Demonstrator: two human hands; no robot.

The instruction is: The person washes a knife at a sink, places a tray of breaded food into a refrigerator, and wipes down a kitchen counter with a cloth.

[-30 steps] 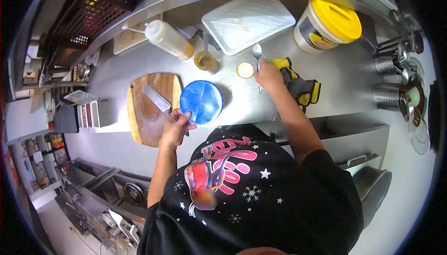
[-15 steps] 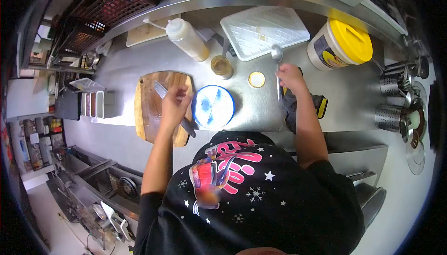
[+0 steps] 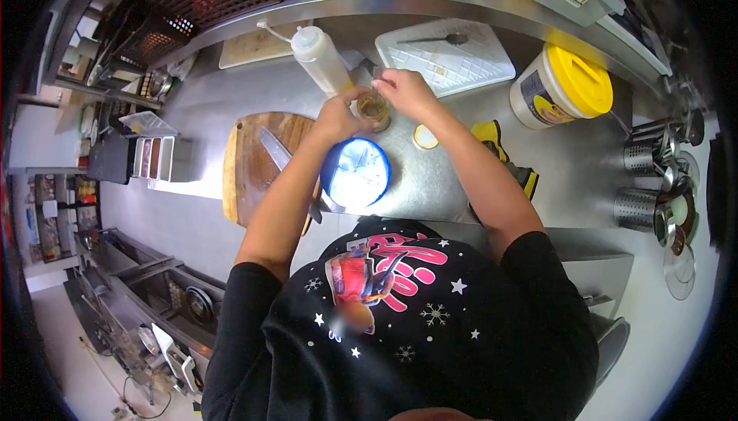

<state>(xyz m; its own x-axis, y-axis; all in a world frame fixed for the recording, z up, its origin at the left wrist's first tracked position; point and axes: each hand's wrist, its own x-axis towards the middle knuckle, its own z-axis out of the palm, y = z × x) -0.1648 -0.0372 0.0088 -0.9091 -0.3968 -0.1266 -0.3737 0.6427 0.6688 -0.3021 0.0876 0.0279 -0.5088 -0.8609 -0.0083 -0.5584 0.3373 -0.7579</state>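
The black shirt bears pink lettering, white stars.

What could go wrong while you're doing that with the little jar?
The open jar could tip if the left hand slips, maybe spilling onto the blue-rimmed container close by. The knife might be the bigger worry: it lies on the cutting board close to the left forearm, so an arm moving back could bump it. Its handle also reaches the counter's front edge, so a knock might send it to the floor.
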